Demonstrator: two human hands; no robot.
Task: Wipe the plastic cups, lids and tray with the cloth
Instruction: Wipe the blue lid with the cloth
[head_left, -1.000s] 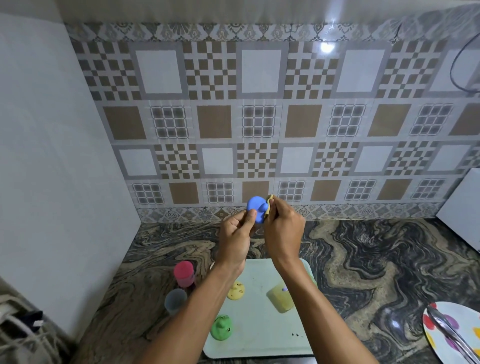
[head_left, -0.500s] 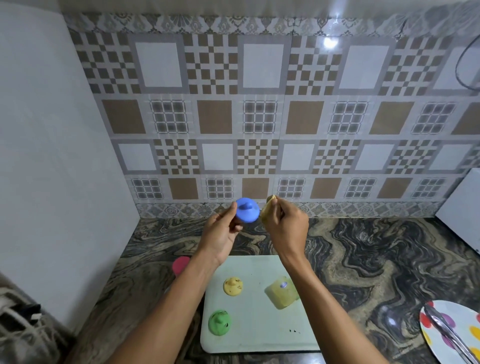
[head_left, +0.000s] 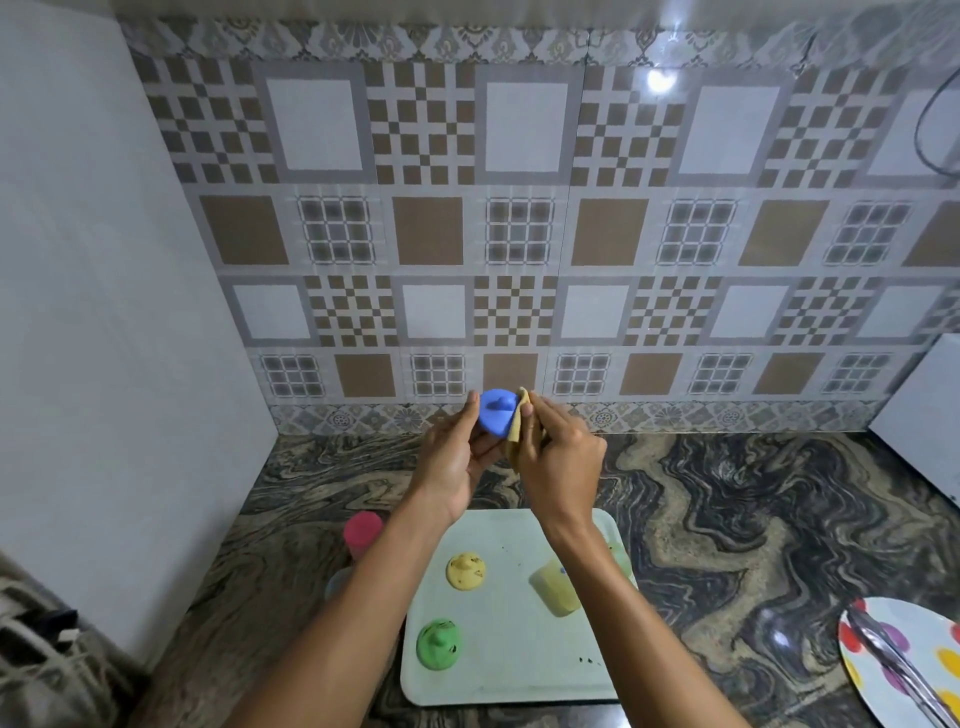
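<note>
My left hand (head_left: 453, 462) holds a blue lid (head_left: 496, 413) up above the counter. Beside it, my right hand (head_left: 558, 457) pinches a small yellowish cloth (head_left: 519, 423) against the lid's right edge. Below my arms lies a pale green tray (head_left: 519, 670). On it sit a speckled yellow lid (head_left: 466, 570), a speckled green lid (head_left: 439, 644) and a yellow cup (head_left: 556, 587) lying on its side. A pink cup (head_left: 362, 531) stands on the counter left of the tray. A pale cup (head_left: 336, 582) in front of it is mostly hidden by my left forearm.
The marbled counter (head_left: 727, 519) meets a patterned tile wall at the back and a white panel (head_left: 104, 364) on the left. A spotted plate (head_left: 904, 665) with metal tongs (head_left: 898, 660) sits at the lower right. A white board (head_left: 924, 415) leans at the far right.
My hands came apart half a second ago and have closed together again, the cloth now back against the blue lid's edge. The view shifted slightly.
</note>
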